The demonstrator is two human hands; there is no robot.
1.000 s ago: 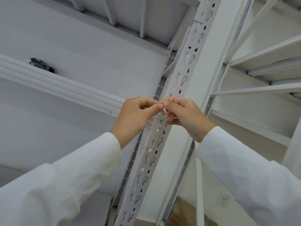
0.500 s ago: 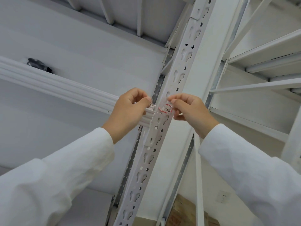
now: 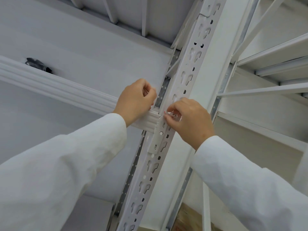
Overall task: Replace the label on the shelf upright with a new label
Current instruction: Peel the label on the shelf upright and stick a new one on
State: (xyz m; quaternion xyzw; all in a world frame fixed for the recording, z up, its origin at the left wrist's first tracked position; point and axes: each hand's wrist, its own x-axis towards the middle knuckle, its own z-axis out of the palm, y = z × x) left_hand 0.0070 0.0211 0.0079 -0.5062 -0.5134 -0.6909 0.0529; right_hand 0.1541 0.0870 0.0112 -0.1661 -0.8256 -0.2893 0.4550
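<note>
A white slotted shelf upright [image 3: 188, 67] runs diagonally up the middle of the head view. A small white label with red and black print [image 3: 173, 114] sits on its face where the ribbed cross beam [image 3: 66, 90] meets it. My right hand [image 3: 191, 120] pinches the label's edge with thumb and fingertips and covers most of it. My left hand [image 3: 136, 100] is curled into a fist just left of the upright, resting above the beam end. A thin pale sliver shows between its fingers; I cannot tell what it is.
A small black object [image 3: 38, 65] lies on the shelf behind the beam at far left. More white shelf beams and braces [image 3: 275, 52] fan out to the right. A wooden surface [image 3: 185, 219] shows below, beside the upright's foot.
Both hands met over the label, then parted. My left hand has drawn back left and closed into a fist. My right hand has stayed on the label.
</note>
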